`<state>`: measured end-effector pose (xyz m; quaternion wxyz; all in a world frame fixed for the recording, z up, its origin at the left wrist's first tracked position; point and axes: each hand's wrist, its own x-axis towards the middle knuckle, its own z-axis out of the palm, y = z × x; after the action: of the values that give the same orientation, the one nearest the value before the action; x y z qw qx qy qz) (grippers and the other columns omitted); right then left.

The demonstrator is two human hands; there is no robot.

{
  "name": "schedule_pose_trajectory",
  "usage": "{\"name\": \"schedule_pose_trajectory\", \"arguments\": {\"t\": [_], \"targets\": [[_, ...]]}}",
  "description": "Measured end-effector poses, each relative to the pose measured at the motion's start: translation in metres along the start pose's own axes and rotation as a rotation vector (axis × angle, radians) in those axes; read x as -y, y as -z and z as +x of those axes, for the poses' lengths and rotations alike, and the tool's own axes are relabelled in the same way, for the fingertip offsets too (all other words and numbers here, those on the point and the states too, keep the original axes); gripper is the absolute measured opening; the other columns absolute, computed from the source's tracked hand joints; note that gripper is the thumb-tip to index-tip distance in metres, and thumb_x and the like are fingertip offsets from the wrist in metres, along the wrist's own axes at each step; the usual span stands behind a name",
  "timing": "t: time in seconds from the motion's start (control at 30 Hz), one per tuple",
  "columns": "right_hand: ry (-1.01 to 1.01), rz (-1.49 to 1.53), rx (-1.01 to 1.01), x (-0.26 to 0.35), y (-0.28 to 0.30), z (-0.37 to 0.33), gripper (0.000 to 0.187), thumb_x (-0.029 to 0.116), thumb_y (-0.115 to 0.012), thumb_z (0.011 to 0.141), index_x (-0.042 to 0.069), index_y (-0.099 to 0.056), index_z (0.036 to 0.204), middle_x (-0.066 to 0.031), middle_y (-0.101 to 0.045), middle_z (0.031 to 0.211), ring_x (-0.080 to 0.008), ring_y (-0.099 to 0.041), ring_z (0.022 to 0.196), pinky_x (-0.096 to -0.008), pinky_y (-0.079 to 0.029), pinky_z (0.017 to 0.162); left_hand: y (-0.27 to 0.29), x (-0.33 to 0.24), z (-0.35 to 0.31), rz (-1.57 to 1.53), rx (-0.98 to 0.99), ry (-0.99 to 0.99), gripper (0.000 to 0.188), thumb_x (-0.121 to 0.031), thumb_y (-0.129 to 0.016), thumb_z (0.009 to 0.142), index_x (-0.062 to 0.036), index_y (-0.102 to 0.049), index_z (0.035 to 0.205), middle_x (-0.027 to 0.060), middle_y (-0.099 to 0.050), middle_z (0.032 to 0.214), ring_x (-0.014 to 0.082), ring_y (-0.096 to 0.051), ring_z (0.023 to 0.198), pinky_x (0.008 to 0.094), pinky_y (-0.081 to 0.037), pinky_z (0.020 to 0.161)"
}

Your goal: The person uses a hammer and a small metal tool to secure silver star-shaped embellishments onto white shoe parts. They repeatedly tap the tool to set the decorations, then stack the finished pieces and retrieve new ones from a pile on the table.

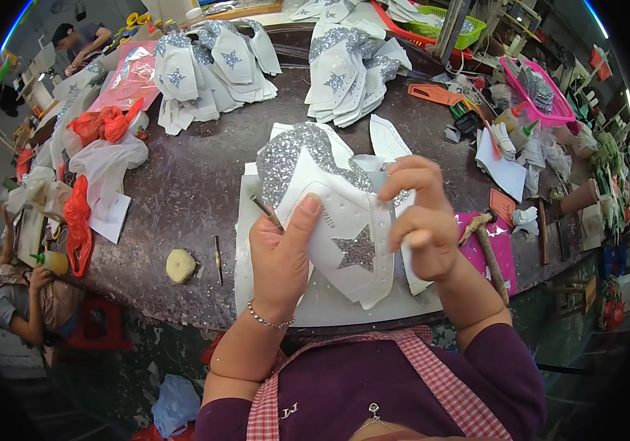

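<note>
My left hand (285,253) grips a white shoe upper piece (329,239) with a silver glitter star and small punched holes along its edge, thumb pressed on its face. A thin pen-like tool (265,210) is tucked in the same hand. Silver glitter material (296,158) shows at the far side of the piece. My right hand (426,220) hovers by the piece's right edge, its fingers loosely bent, apart and somewhat blurred, with nothing visible in them. Beneath lie a pale work board (249,294) and other white pieces (388,140).
Stacks of star-marked shoe pieces (219,70) lie at the back. On the left are a yellowish round lump (180,266), a thin stick tool (218,259) and red plastic bags (78,220). A hammer (485,246) and a pink basket (539,92) are on the right. People work at the left.
</note>
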<state>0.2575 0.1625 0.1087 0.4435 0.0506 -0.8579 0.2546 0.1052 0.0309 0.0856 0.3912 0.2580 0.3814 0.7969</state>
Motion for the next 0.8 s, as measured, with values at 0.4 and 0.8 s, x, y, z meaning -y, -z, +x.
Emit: {"name": "schedule_pose_trajectory", "arguments": {"t": [0.4, 0.8], "targets": [[-0.811, 0.523, 0.066, 0.009, -0.018, 0.007, 0.031, 0.017, -0.068, 0.092, -0.005, -0.064, 0.114, -0.0074, -0.068, 0.104, -0.0124, -0.063, 0.094, -0.0291, -0.049, 0.084, 0.003, 0.011, -0.002, 0.115, 0.06, -0.078, 0.028, -0.017, -0.066, 0.097, 0.0004, -0.064, 0.118, 0.0073, -0.07, 0.11, 0.0117, -0.064, 0.097, 0.027, -0.052, 0.084], [-1.1, 0.329, 0.26, 0.025, -0.059, -0.08, 0.065, 0.012, -0.068, 0.089, -0.006, -0.037, 0.143, -0.0238, -0.06, 0.12, -0.0314, -0.066, 0.102, -0.0364, -0.053, 0.082, 0.059, 0.019, -0.034, 1.282, 0.246, 0.405, 0.04, -0.038, -0.066, 0.093, 0.0018, -0.062, 0.101, 0.0166, -0.067, 0.072, 0.0282, -0.067, 0.064, 0.0398, -0.05, 0.057]]}}
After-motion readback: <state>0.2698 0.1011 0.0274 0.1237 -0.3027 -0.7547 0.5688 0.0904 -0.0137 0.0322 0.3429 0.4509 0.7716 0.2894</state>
